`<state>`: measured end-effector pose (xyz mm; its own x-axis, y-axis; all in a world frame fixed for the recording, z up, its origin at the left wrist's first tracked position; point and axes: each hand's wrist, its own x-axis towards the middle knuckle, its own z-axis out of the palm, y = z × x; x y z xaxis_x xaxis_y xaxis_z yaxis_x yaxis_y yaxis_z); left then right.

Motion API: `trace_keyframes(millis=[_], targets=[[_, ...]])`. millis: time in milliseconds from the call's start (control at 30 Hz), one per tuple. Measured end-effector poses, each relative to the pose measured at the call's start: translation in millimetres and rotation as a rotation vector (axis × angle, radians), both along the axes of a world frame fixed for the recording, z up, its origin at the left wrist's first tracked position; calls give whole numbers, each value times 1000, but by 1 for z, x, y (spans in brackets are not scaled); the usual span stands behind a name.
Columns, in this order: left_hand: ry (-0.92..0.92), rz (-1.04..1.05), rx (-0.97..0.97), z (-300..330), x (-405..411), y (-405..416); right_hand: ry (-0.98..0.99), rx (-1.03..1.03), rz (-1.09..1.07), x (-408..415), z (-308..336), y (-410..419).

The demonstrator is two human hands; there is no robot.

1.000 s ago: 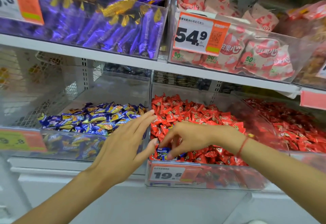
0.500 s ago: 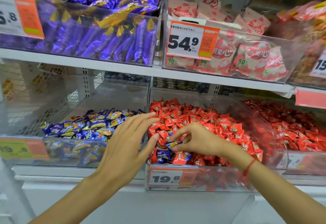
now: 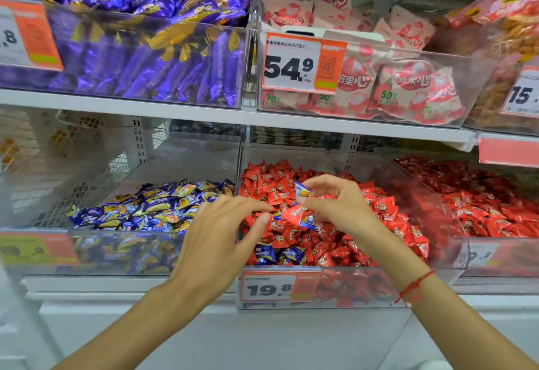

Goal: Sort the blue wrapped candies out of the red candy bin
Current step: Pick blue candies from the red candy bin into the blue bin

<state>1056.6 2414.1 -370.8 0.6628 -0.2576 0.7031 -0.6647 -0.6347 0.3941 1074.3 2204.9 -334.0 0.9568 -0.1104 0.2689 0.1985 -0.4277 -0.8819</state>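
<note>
Red candy bin (image 3: pixel 379 288), clear acrylic, lower shelf, price tag 19.8: held red sweets with blue strays near its front wall at about 7 o'clock (image 3: pixel 269 254).
Blue candy bin (image 3: pixel 204 264), adjoining at 9 o'clock: the likely destination, judging by matching wrappers.
Left hand (image 3: pixel 217 238): fingers straight and spread over the divider, holding nothing, apparently poised to receive or steady.
Right hand (image 3: pixel 335 203): pinched one blue wrapped candy (image 3: pixel 302 189) at fingertips, lifted above the red heap, clear of it for transfer.
</note>
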Motion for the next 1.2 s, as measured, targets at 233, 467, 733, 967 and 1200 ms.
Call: trace_keyframes(millis=[233, 467, 733, 967, 1200], targets=[[-103, 146, 228, 15, 8, -19, -338, -25, 5, -6, -6, 20], [98, 84, 73, 30, 3, -30, -383, 77, -63, -9, -8, 19], [229, 57, 133, 41, 19, -51, -198, 616, -198, -9, 8, -13], [337, 98, 175, 66, 70, -109, -109, 743, -231, -11, 14, -38], [673, -404, -198, 56, 38, -83, -25, 822, -72, -17, 13, -13]])
